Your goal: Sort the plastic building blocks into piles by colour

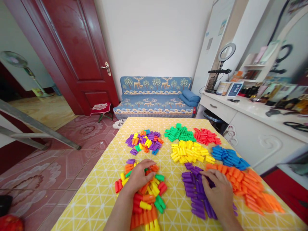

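My left hand [141, 175] bends over a mixed heap of small plastic building blocks [144, 205] in orange, yellow, red and green. Its thumb and fingertips close around an orange building block [154, 167]. On the right, my right hand [218, 190] rests over a heap of purple building blocks [198, 192]. Its curled fingers are around a purple building block [210, 182], partly hidden by the hand. Orange blocks [250, 183] lie just right of that hand. Beyond are heaps of yellow [190, 151], green [179, 133], red [206, 136] and blue blocks [229, 157].
A second mixed heap, mostly purple [144, 141], lies at the table's far left. The table has a yellow patterned cloth [96, 192]. Behind it stands a blue sofa [154, 102]; a white dressing table [260, 125] is at right, a metal ladder [48, 136] at left.
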The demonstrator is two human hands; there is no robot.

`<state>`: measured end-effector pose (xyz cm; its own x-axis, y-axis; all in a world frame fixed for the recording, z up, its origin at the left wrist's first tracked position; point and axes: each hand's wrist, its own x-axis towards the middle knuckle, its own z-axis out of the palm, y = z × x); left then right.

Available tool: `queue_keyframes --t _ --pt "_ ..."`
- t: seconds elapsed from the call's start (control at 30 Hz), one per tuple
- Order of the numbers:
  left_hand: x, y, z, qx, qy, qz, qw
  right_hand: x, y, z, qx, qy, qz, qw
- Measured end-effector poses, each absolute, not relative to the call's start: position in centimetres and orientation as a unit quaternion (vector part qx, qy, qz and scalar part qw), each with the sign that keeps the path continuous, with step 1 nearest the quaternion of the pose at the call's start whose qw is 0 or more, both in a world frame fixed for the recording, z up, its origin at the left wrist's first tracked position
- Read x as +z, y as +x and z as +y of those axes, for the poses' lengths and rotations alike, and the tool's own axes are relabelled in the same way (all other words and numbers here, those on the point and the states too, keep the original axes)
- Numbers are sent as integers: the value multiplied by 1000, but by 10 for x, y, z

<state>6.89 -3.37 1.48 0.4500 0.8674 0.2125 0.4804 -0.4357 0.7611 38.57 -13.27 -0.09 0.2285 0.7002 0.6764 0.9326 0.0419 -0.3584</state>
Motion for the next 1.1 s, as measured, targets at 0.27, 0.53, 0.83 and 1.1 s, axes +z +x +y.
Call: queue_keyframes --t 0.27,0.53,0.83,1.1 --pt "10 68 -31 346 785 406 314 -6 279 -124 105 -574 -667 462" --pt "6 60 -22 470 697 443 312 -34 216 -73 205 -572 -648 459" --pt "10 61 -30 333 782 459 259 -22 213 -69 235 -544 -629 503" --pt "8 61 -30 390 741 448 313 -20 211 -70 253 -516 -612 544"
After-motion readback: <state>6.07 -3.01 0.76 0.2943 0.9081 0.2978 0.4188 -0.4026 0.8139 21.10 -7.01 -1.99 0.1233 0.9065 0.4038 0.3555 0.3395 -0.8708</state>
